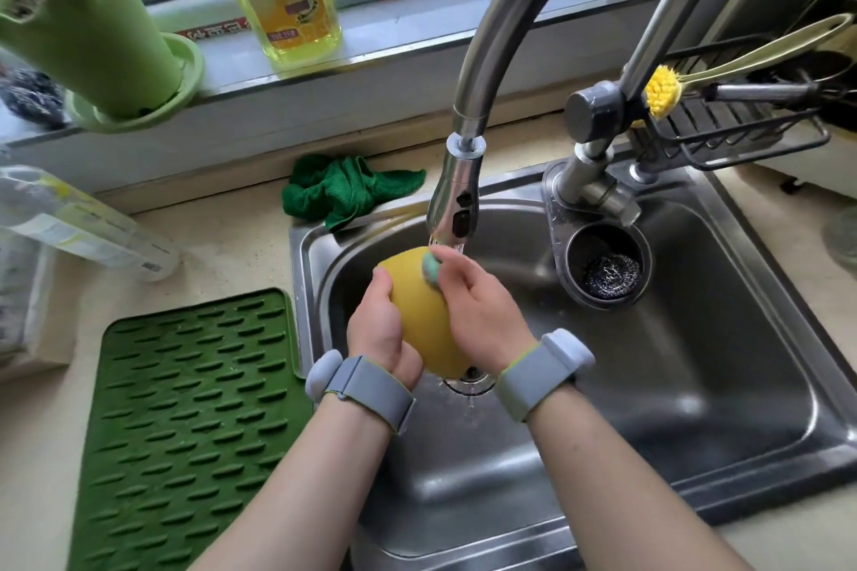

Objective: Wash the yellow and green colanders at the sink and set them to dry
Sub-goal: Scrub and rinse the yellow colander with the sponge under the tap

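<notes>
Scrubbing the yellow colander point(424, 315) under the running faucet point(452, 204), over the sink point(672, 385) drain

Left hand point(378, 329) clamped round the colander's side, right hand point(477, 306) pinching a small green sponge point(432, 270) against its top; best done by turning the bowl slowly under the stream, working the sponge over every hole, rinsing suds clear; green colander nowhere in view, green drying mat point(185, 422) waiting just left
</notes>
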{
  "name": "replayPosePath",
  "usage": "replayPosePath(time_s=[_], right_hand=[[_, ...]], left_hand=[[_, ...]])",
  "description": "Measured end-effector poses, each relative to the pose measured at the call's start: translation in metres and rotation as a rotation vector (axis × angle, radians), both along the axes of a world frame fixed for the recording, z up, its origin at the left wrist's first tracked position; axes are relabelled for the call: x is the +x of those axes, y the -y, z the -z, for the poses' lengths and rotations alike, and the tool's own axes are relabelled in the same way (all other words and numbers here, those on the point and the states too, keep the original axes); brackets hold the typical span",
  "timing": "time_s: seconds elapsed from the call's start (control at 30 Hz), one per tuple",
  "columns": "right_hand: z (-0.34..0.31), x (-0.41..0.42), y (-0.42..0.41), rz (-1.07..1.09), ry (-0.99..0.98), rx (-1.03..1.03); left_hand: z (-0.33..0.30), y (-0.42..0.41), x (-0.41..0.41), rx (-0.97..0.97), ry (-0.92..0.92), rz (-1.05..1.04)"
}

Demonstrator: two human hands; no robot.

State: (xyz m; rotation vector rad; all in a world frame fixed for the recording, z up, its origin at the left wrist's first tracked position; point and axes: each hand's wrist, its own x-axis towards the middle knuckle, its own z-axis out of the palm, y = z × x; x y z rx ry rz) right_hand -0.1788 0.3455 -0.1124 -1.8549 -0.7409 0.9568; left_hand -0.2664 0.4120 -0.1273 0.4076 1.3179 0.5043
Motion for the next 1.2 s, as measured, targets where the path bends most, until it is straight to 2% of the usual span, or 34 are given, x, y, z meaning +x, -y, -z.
replayPosePath(time_s=[0.1, 0.2, 0.27, 0.37, 0.4, 0.5, 0.57, 0.73, 0.83, 0.9, 1.0, 1.03, 1.2], right_hand=[[0.004, 0.013, 0.006, 0.022, -0.064, -0.088], [-0.005, -0.009, 0.014, -0.026, -0.017, 0.023], [0.0, 0.0, 0.008, -0.034, 0.03, 0.046], [0.013, 0.026, 0.005, 0.026, -0.118, -0.116], [0.013, 0.021, 0.01, 0.059, -0.143, -0.106], [0.0, -0.015, 0.014, 0.023, -0.004, 0.086], [-0.004, -0.017, 0.004, -0.014, 0.107, 0.143], [0.018, 0.024, 0.002, 0.091, -0.228, -0.131], [0.021, -0.001, 0.019, 0.169, -0.313, -0.125], [0.018, -0.024, 0.016, 0.158, -0.224, -0.043], [-0.001, -0.034, -0.008, 0.004, 0.181, 0.05], [-0.004, -0.029, -0.014, 0.001, 0.229, 0.044], [0.006, 0.016, -0.007, -0.012, -0.043, -0.2]], left_hand=[[-0.002, -0.008, 0.001, 0.001, 0.001, -0.005], [-0.007, -0.006, 0.003, 0.015, -0.056, -0.047], [-0.013, 0.001, 0.007, 0.002, -0.019, 0.003], [-0.019, 0.001, 0.01, -0.013, 0.034, 0.048], [-0.019, 0.0, 0.011, 0.003, 0.035, 0.044], [-0.01, 0.0, 0.008, 0.074, -0.034, 0.018], [-0.006, 0.005, 0.005, 0.089, -0.033, 0.073], [-0.008, 0.0, -0.003, -0.03, 0.086, 0.072], [0.001, -0.007, -0.008, -0.094, 0.154, -0.088], [0.009, -0.011, -0.008, -0.082, 0.119, -0.176], [0.011, -0.009, -0.003, -0.076, 0.081, -0.105], [0.011, -0.007, -0.002, -0.072, 0.083, -0.065], [0.012, -0.002, -0.008, -0.092, 0.166, 0.029]])
